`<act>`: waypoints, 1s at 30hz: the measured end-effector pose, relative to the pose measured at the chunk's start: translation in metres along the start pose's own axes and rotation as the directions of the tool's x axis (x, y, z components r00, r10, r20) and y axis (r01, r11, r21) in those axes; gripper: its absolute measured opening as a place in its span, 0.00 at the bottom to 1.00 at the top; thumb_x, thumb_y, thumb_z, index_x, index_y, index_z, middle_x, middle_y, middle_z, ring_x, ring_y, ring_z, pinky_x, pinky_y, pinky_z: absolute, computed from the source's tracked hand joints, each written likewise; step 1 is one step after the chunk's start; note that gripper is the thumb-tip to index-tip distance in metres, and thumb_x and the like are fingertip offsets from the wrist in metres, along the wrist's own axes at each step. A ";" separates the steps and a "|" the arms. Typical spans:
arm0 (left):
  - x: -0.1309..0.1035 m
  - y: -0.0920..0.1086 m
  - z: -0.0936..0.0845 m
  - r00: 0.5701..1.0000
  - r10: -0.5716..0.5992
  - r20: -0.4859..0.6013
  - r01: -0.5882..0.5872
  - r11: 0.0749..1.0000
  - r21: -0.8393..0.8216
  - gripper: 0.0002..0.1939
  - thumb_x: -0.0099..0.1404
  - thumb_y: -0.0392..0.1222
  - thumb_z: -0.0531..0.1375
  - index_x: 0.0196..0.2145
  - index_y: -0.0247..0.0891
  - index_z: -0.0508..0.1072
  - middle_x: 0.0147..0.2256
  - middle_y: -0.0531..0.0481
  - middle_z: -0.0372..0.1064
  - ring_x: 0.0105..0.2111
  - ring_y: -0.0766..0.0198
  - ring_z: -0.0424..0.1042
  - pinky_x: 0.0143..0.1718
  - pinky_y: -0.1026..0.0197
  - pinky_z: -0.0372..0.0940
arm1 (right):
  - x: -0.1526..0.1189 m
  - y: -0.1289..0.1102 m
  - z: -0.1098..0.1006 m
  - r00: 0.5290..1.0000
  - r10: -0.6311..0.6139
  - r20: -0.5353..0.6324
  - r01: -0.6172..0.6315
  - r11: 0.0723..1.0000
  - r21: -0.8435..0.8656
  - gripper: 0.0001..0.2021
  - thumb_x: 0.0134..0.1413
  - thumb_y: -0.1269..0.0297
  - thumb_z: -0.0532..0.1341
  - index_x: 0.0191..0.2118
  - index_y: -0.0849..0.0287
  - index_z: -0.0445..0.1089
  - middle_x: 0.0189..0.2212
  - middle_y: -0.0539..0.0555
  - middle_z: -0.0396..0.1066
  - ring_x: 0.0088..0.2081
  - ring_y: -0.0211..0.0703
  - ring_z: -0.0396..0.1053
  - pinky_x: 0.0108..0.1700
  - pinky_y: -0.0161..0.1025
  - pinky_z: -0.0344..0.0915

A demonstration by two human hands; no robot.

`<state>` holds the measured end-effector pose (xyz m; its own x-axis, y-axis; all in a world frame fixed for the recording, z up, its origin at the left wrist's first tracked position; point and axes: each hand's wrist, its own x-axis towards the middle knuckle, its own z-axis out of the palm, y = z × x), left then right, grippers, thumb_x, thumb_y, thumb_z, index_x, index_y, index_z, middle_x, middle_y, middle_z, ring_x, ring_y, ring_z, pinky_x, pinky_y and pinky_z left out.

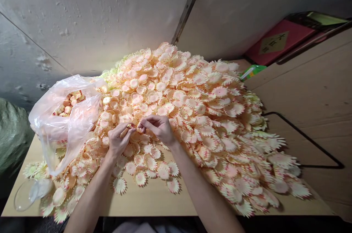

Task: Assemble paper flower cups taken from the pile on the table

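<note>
The left hand (120, 137) is pinching a small red-and-yellow flower piece (130, 126) over pink-tipped petal discs (189, 95) heaped on the bench (145, 205), the right hand (158, 127) pressing its fingertips together just beside it.

Left forearm (95, 189) and right forearm (202, 185) angle inward; left hand (118, 138) pinching, right hand (158, 128) curled just beside it.

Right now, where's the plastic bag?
In the head view, the plastic bag is at the left of the table, against the flower pile, beyond the clear dish.
</note>
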<state>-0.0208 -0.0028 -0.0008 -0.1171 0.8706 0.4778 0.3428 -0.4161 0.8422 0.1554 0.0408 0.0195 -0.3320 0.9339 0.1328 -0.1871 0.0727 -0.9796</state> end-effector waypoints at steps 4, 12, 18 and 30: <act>-0.001 -0.003 0.000 0.998 -0.058 0.001 0.058 0.998 0.006 0.12 0.63 0.42 0.62 0.43 0.38 0.81 0.36 0.46 0.80 0.33 0.60 0.78 0.40 0.60 0.73 | 0.000 0.001 0.002 1.000 0.013 0.020 -0.012 1.000 -0.009 0.16 0.49 0.49 0.69 0.28 0.60 0.77 0.26 0.55 0.77 0.24 0.39 0.72 0.30 0.37 0.71; -0.004 -0.012 -0.002 0.995 -0.099 0.003 0.099 0.992 -0.073 0.11 0.57 0.43 0.68 0.38 0.38 0.82 0.35 0.47 0.81 0.31 0.61 0.78 0.36 0.63 0.72 | -0.001 0.002 0.003 0.999 0.020 0.049 -0.021 1.000 0.001 0.13 0.48 0.53 0.70 0.28 0.60 0.77 0.24 0.53 0.76 0.23 0.38 0.72 0.29 0.36 0.71; -0.001 0.001 -0.002 0.988 -0.153 0.035 0.156 0.984 -0.090 0.09 0.59 0.45 0.67 0.32 0.36 0.82 0.30 0.49 0.79 0.29 0.63 0.76 0.35 0.64 0.71 | -0.001 0.013 0.001 0.998 0.046 0.046 -0.047 0.999 0.026 0.12 0.42 0.59 0.74 0.31 0.60 0.77 0.26 0.52 0.77 0.27 0.38 0.74 0.32 0.36 0.73; -0.003 -0.009 0.003 0.966 -0.247 0.076 0.259 0.933 -0.250 0.13 0.59 0.46 0.67 0.40 0.37 0.80 0.38 0.45 0.80 0.37 0.59 0.79 0.42 0.59 0.74 | 0.000 0.010 0.004 0.998 0.049 0.026 -0.050 0.999 0.015 0.12 0.39 0.59 0.75 0.31 0.58 0.78 0.31 0.52 0.79 0.32 0.40 0.76 0.40 0.38 0.75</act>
<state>-0.0205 -0.0006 -0.0100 -0.1269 0.9639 0.2343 0.0561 -0.2288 0.9719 0.1495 0.0396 0.0101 -0.3643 0.9271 0.0881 -0.1843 0.0210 -0.9826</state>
